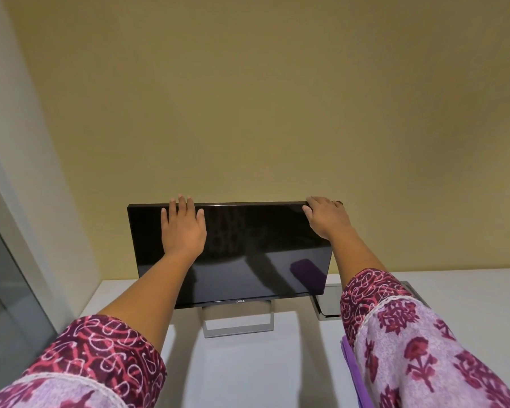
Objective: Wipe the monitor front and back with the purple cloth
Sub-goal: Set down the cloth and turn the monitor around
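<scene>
A black monitor (248, 254) with a dark, switched-off screen stands on its silver stand (238, 326) on the white desk (239, 375). My left hand (183, 228) lies on the upper left of the screen, its fingers reaching over the top edge. My right hand (326, 216) grips the top right corner, thumb on the front and fingers behind. The purple cloth (352, 375) lies on the desk at the lower right, mostly hidden under my right sleeve; its reflection shows in the screen.
A yellow wall stands close behind the monitor. A recessed metal cable box (330, 301) sits in the desk to the right of the stand. A white pillar and a glass pane (9, 290) border the left side.
</scene>
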